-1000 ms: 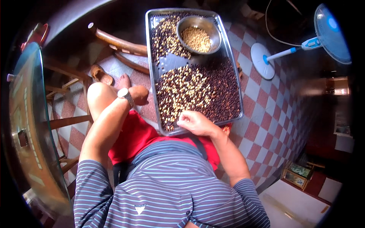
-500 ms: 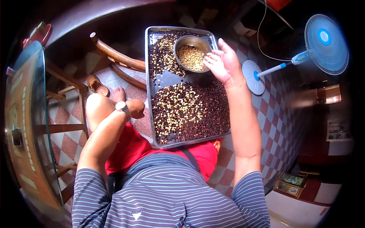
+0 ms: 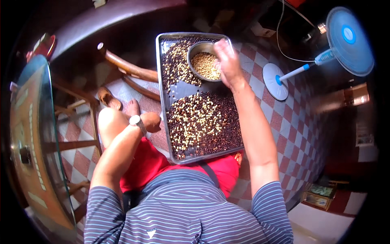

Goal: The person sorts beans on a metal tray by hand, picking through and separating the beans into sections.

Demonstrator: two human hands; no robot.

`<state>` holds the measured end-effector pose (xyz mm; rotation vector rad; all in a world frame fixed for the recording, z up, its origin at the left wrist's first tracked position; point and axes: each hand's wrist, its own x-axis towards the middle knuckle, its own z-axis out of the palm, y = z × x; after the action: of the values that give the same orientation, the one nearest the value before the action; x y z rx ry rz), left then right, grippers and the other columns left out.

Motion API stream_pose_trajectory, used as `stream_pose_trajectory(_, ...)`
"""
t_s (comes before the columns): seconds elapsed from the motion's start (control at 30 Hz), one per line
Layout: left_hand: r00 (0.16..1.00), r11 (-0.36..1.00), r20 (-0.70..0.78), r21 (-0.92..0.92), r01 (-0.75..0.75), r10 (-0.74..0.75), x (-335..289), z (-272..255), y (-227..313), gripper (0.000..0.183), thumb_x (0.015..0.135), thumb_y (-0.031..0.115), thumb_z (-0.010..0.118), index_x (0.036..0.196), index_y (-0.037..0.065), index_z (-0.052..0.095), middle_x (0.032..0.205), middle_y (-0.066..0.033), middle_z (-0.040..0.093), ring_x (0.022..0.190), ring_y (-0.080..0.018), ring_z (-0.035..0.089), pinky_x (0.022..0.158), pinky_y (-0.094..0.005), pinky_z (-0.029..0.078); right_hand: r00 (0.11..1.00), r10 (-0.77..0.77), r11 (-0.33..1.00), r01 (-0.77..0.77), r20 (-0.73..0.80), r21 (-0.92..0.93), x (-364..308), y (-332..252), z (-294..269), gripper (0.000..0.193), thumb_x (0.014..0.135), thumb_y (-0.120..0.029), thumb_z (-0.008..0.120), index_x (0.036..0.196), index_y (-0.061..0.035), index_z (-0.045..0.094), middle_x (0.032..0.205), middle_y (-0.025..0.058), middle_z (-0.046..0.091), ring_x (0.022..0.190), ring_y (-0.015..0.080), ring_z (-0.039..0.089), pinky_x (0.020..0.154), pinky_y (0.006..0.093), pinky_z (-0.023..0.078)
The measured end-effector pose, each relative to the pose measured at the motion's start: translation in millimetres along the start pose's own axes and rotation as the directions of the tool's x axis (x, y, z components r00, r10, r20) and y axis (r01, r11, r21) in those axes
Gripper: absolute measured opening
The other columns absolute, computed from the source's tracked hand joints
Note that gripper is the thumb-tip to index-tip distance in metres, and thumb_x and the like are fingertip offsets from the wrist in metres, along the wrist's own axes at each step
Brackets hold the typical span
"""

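A metal tray (image 3: 159, 61) rests at my lap, spread with dark brown and pale beans (image 3: 195, 122). Inside its far part stands a round metal bowl (image 3: 190, 65) filled with pale beans (image 3: 205, 65). My right hand (image 3: 228, 61) is over the bowl's right rim, smeared by motion, so its fingers cannot be made out. Left of the tray, my left hand (image 3: 152, 122) hangs by my knee, a watch (image 3: 135, 120) on its wrist. Its fingers are turned out of sight, and nothing shows in it.
A glass-topped wooden table (image 3: 34, 142) stands at the left. A curved wooden piece (image 3: 128, 65) reaches toward the tray's left edge, with a brown slipper (image 3: 109, 99) below it. At the right, a blue and white fan (image 3: 349, 40) stands on the checkered floor (image 3: 292, 130).
My right hand has turned from an open, palm-up pose and moved slightly left, over the bowl's rim. The whole view has shifted a little. My left hand keeps its place by the knee.
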<state>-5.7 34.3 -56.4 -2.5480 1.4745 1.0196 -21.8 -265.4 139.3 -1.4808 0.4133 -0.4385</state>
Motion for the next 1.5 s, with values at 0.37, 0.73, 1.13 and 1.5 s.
stream_pose_trajectory(0.37,0.946,0.947,0.127,0.157,0.278,-0.299,-44.7,-51.2,29.6,0.041,0.080,0.045,0.069,0.106,0.013,0.073,0.130,-0.0235,0.052,0.127,-0.0428,0.037,0.097,-0.0517,0.041,0.998,-0.034,0.987,0.026,-0.051,-0.160,-170.6,86.0,-38.0,0.015,0.096,-0.012,0.064,0.103,0.0008,0.068,0.084,-0.0002,0.067,0.073,0.0054,0.057,0.065,0.0218,0.047)
stream_pose_trajectory(0.73,0.853,0.973,-0.468,-0.105,0.207,-0.232,-82.8,-51.8,-10.4,0.040,0.087,0.028,0.066,0.121,0.006,0.064,0.106,-0.0203,0.070,0.098,-0.0368,0.068,0.085,-0.0454,0.055,0.970,-0.227,0.849,0.242,0.090,-0.470,-272.5,115.0,-49.4,0.013,0.087,-0.003,0.067,0.099,0.0000,0.070,0.091,0.0132,0.069,0.080,0.0257,0.069,0.069,0.0328,0.054)
stream_pose_trajectory(1.13,0.658,0.703,-0.265,-0.382,0.600,-0.705,-98.6,15.1,-103.2,0.050,0.088,0.045,0.060,0.118,0.007,0.069,0.115,-0.0246,0.067,0.112,-0.0377,0.064,0.095,-0.0446,0.050,0.869,0.092,0.704,0.288,0.486,-0.649,-264.1,110.3,-12.4,0.011,0.084,-0.019,0.068,0.091,-0.0124,0.074,0.087,0.0103,0.069,0.083,0.0314,0.068,0.075,0.0433,0.055)
stream_pose_trajectory(1.5,0.661,0.689,-0.208,-0.322,0.649,-0.721,-95.2,19.6,-113.9,0.048,0.087,0.042,0.061,0.115,0.003,0.068,0.111,-0.0264,0.067,0.109,-0.0396,0.064,0.094,-0.0447,0.050,0.891,0.101,0.633,0.286,0.443,-0.719,-257.5,110.1,-17.7,0.007,0.084,-0.018,0.069,0.087,-0.0129,0.073,0.083,0.0085,0.067,0.078,0.0311,0.067,0.068,0.0432,0.055)
